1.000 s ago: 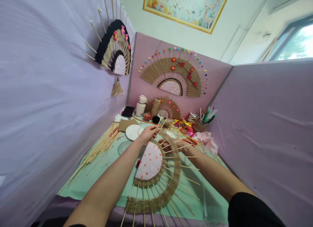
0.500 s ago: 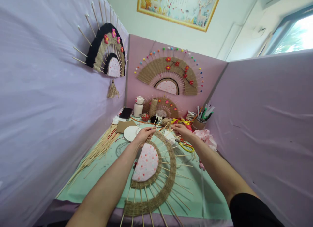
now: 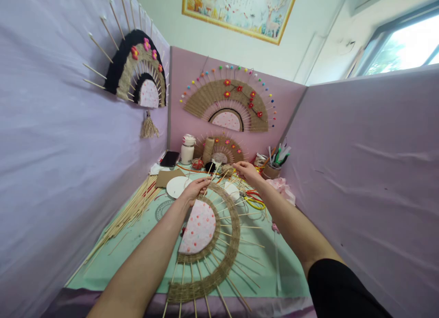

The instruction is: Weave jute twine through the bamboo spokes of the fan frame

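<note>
A fan-shaped weaving (image 3: pixel 233 235) of brown twine on thin sticks lies on the green table, with a pink dotted half-disc (image 3: pixel 199 226) at its centre. My left hand (image 3: pixel 198 189) is closed on the upper end of the woven fan, where its band meets the sticks. Up and to the right, my right hand (image 3: pixel 245 170) is pinched beyond the fan's upper sticks, near the ball of twine (image 3: pixel 227 170). What its fingertips hold is too small to make out.
Loose sticks (image 3: pixel 132 208) lie at the left, near a white disc (image 3: pixel 176 187) and a phone (image 3: pixel 170 159). A white bottle (image 3: pixel 187 150) and a tool pot (image 3: pixel 271 171) stand at the back. Yellow-handled pliers (image 3: pixel 254 203) lie right of the fan. Finished fans (image 3: pixel 206 96) hang on the partitions.
The whole view has shifted slightly. My right hand has moved up and away from the fan's upper sticks, while my left hand keeps its hold on the fan.
</note>
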`<act>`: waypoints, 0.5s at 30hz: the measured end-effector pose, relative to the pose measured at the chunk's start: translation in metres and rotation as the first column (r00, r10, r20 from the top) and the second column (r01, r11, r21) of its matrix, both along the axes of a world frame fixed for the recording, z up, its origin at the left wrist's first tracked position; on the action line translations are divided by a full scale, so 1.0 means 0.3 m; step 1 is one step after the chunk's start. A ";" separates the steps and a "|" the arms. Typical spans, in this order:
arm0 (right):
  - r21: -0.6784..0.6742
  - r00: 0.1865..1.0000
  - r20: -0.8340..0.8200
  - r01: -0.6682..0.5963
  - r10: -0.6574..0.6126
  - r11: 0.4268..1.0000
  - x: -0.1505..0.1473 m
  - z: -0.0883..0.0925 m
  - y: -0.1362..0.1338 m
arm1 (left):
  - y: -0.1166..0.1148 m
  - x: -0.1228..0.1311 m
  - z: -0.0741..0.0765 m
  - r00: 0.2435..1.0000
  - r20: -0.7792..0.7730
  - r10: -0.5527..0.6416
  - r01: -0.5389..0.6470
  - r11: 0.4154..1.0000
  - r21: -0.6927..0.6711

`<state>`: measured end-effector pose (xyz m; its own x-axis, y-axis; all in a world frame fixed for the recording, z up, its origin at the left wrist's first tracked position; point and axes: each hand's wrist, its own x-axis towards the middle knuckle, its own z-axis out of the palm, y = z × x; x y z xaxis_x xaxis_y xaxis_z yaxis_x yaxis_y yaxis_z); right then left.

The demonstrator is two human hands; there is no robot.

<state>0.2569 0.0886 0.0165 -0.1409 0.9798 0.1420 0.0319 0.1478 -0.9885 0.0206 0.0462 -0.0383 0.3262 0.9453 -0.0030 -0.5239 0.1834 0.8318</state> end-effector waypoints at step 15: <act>-0.265 0.962 -0.045 -0.272 0.270 0.925 0.053 -0.185 -0.182 | -0.001 -0.017 0.014 0.998 0.056 -0.027 0.029 0.998 -0.050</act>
<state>0.2728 0.0340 -0.0390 -0.4066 0.9062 -0.1164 0.0202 -0.1185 -0.9927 0.0154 0.0458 -0.0340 0.3535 0.9349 -0.0320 -0.5632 0.2400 0.7907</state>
